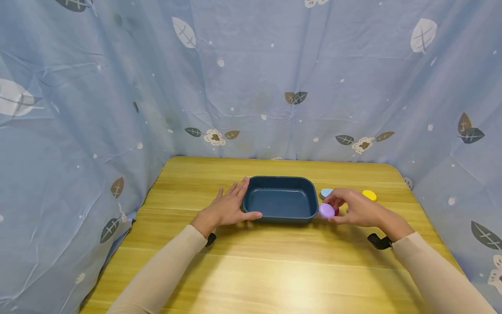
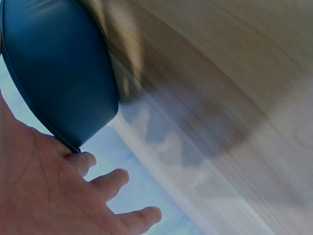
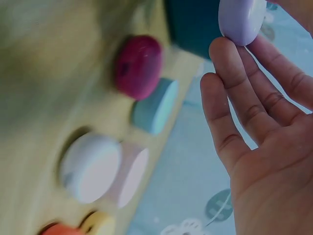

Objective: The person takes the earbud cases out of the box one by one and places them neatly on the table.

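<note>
A dark blue rectangular tray (image 1: 280,201) with rounded corners stands on the table, with nothing in it. My left hand (image 1: 226,208) lies against its left end, fingers stretched out along the side and the thumb by the near rim. In the left wrist view those fingers (image 2: 108,185) look straight and spread beside the tray wall. My right hand (image 1: 358,209) pinches a purple rounded disc (image 1: 327,211) just off the tray's right end. The right wrist view shows the disc (image 3: 240,20) raised, partly cut off by the frame's edge.
Near the right hand lie a magenta disc (image 3: 139,67), a light blue disc (image 3: 156,106), a white disc (image 3: 92,167) and a pink disc (image 3: 129,176). Beyond it are a yellow disc (image 1: 369,195) and an orange one (image 3: 61,229). A patterned blue curtain (image 1: 251,78) surrounds the wooden table (image 1: 251,270).
</note>
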Available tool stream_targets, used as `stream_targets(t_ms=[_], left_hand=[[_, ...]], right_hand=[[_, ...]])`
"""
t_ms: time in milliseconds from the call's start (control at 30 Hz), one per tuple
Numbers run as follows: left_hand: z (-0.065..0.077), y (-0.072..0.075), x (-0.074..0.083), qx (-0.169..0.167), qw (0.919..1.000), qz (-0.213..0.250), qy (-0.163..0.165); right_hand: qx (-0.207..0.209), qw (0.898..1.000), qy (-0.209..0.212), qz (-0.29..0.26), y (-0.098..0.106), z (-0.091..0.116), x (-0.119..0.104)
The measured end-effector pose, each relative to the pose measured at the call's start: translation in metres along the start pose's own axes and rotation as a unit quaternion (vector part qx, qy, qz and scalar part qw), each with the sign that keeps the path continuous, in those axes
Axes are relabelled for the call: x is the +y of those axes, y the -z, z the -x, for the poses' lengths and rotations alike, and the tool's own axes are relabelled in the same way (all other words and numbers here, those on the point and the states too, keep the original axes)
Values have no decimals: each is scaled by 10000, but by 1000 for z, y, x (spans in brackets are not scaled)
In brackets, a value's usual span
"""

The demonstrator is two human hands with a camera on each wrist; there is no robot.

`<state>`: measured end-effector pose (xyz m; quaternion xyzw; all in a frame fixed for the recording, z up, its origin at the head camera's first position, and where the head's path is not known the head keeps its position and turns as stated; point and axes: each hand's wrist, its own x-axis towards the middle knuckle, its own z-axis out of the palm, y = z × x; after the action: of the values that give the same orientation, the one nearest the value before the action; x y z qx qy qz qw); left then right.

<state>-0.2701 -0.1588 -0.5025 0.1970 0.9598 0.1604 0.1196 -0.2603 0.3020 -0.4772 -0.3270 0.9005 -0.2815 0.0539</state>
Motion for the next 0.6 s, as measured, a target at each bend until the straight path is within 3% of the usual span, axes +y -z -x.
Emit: stream_targets(t_ms=[233,400,600], left_hand=[[0,-1,-1,61,10000,8,-31],[0,1,0,57,10000,10,-39],[-2,1,2,15,10000,-14,-39]], right_hand=[[3,9998,-62,195,-9,26,19],[-208,9995,-160,151,-19,33,27],[-99,9996,-161,213,-26,39,33]])
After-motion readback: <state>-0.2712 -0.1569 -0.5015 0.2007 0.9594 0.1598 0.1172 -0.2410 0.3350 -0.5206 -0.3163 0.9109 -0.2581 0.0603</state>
